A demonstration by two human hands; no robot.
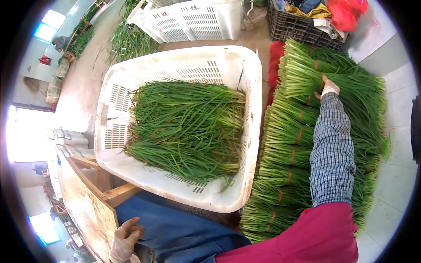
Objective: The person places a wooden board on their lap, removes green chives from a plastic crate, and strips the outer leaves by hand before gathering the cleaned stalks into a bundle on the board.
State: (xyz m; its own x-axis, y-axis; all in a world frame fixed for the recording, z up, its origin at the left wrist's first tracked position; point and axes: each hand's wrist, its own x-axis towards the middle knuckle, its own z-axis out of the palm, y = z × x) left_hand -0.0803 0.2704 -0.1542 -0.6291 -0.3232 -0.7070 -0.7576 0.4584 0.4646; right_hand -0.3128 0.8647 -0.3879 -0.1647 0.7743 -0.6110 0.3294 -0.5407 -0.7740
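Note:
At the upper right, my right hand (330, 87) in a thin pale glove grips a bundle of garlic chives (302, 72) near its red band. That bundle lies on top of a long stack of banded chives (285, 175), pale stem ends facing left and green leaves right. My left hand (125, 241), also gloved, hangs low beside the wooden board, its fingers loosely bent and nothing visible in them. In the middle, a white plastic basket (215, 199) holds a layer of loose green chives (184, 127).
Another white crate (197, 22) stands behind the basket, near loose greens (131, 37) on the floor. A black crate (285, 26) holds cloths and a red bag (346, 13). A wooden board (83, 197) borders the left. A person (60, 43) is far off. A tiled wall (401, 175) rises at right.

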